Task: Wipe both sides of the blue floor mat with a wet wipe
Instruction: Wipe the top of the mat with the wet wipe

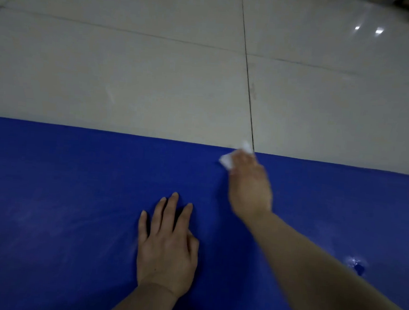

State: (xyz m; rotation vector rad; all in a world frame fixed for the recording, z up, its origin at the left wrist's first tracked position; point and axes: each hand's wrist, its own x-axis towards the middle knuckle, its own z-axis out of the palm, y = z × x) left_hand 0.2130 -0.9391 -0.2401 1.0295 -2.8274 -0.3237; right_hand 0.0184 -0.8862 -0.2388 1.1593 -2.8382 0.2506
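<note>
The flat blue foam floor mat (75, 194) lies spread on a pale glossy tiled floor (131, 77), filling the lower half of the head view, its far edge running straight across just beyond the reaching hand; the person's left hand (165, 246) rests palm down on the mat near the middle of the view, fingers straight and slightly spread, gripping nothing; this placement reads as a brace, weighting the mat so it does not slide or ruck under the wiping stroke, and perhaps carrying some body weight during the forward reach; the right hand (249, 184) is stretched out to the mat's far edge, blurred by motion, its fingers closed on a small crumpled white wet wipe (227, 160) that protrudes from the fingertips at either side; the wipe appears pressed to the mat right at the edge, close to a dark grout line (248, 85) in the tiles; faint pale streaks (37, 218) mark the surface to the left and a small glistening spot (355, 263) shows near the right forearm, possibly moisture, though this cannot be confirmed; in the inspector's judgement the upper face is under wiping at its far margin, and the underside is yet to be dealt with, since the mat lies flat.
</note>
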